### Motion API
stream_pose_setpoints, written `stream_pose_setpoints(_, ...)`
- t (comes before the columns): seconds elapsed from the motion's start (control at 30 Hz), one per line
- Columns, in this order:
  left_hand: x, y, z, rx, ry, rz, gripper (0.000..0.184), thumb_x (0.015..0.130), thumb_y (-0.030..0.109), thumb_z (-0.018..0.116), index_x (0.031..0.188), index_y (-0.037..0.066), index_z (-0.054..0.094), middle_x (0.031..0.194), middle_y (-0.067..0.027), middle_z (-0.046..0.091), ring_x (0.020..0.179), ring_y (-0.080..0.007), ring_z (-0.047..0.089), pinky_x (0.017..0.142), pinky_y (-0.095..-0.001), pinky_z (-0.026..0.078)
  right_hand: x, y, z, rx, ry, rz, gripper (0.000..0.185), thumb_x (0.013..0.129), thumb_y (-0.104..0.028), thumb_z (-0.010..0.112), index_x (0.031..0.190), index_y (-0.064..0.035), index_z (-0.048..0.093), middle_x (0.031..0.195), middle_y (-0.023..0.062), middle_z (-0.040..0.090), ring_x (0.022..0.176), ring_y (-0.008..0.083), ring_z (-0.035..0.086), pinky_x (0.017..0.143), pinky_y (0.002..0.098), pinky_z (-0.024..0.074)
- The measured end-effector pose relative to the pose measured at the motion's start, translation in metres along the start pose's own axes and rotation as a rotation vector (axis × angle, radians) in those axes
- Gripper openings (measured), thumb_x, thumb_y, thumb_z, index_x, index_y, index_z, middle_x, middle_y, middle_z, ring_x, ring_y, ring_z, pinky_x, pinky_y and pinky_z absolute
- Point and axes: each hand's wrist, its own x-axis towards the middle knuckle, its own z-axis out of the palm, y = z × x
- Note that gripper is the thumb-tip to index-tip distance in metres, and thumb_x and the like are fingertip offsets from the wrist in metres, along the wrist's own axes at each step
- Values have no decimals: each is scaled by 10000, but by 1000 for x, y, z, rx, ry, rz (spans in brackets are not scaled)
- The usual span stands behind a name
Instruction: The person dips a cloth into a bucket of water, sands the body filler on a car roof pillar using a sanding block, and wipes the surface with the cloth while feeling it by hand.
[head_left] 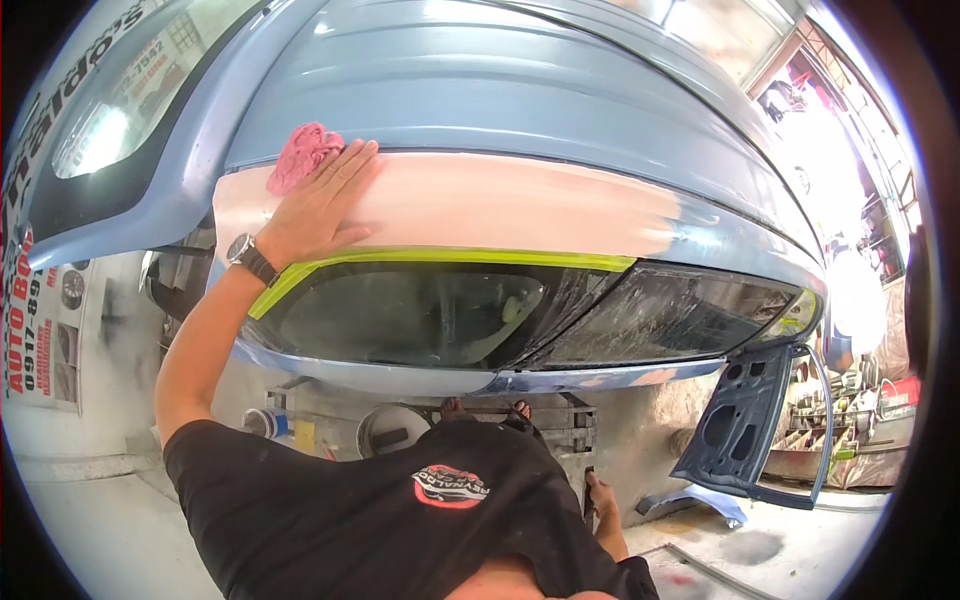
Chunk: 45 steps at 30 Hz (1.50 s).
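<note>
My left hand [328, 205] lies flat on the pinkish filler-coated strip [510, 200] along the car's roof edge. Its fingers are stretched out and it wears a wristwatch. Against its far side sits a crumpled pink cloth [303, 155]; whether part of it is under the palm is hidden. Down by my side, my right hand [603, 494] is closed around a dark, narrow object [589, 484] whose kind I cannot make out. Yellow-green masking tape [455, 256] borders the strip above the side window [400, 310].
The blue car roof [450, 90] fills the far side. A detached door panel [745, 430] stands at right. By my feet are a white bucket [380, 430], a small tub [265, 422] and a metal stand [580, 425]. Shelves [830, 410] hold cans and tools.
</note>
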Motion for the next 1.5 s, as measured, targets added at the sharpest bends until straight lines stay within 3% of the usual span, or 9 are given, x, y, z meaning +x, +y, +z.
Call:
stream_pose_setpoints(0.2,-13,3,0,-3,-47,69,922,920,441,707,1623,-3,309,1703,-183,286,1584,-385,241,1288,-532,214,31,-2,-12,37,24,-121,564,964,-569,674,1153,-48,776,686,23,625,492,152,485,441,378,348)
stream_pose_setpoints(0.33,42,29,-4,-30,-147,215,1021,921,580,649,1640,-23,247,1712,-219,241,1605,-372,189,1306,-537,135,19,-3,-8,-90,51,-18,500,969,-539,672,1089,-67,783,642,13,585,463,148,462,424,375,327)
stream_pose_setpoints(0.57,176,99,24,-45,-143,480,1098,931,676,583,1662,-15,145,1739,-215,142,1629,-330,89,1316,-520,100,35,32,5,169,-35,-15,437,971,-510,673,1008,-88,780,622,0,568,444,153,458,408,371,313)
stream_pose_setpoints(0.6,196,112,30,-65,-135,522,1103,932,684,577,1663,-15,138,1740,-214,134,1630,-325,81,1317,-517,101,29,36,2,170,-55,18,497,992,-511,640,1020,-34,777,789,35,648,638,175,567,546,384,450)
stream_pose_setpoints(0.83,332,209,67,-86,-7,719,1046,972,676,559,1652,-18,175,1741,-198,145,1625,-316,109,1316,-515,132,7,86,31,385,21,93,468,964,-497,673,952,-37,765,767,15,625,629,167,551,534,386,435)
stream_pose_setpoints(1.0,389,257,89,-161,61,727,1009,992,663,544,1643,-25,197,1736,-197,164,1621,-320,129,1314,-516,147,-9,117,48,397,-72,182,511,943,-516,694,967,-10,759,839,44,668,730,179,603,642,379,478)
stream_pose_setpoints(1.1,384,255,86,-161,54,695,992,997,640,551,1643,-23,197,1735,-197,172,1618,-323,145,1312,-519,151,-28,102,33,240,-70,160,548,937,-529,700,1056,3,764,915,78,699,801,207,633,686,406,501)
stream_pose_setpoints(1.27,336,216,72,-129,26,642,989,988,617,576,1651,-6,189,1734,-192,185,1616,-321,169,1308,-520,152,10,119,38,358,-42,264,635,932,-569,690,1214,-3,750,1033,135,721,886,243,652,734,447,520)
stream_pose_setpoints(1.5,260,163,50,-118,-25,530,967,992,590,581,1658,7,192,1742,-179,162,1619,-318,148,1311,-518,142,4,75,11,103,-60,120,684,960,-642,604,1147,3,736,877,101,702,735,220,635,617,424,499)
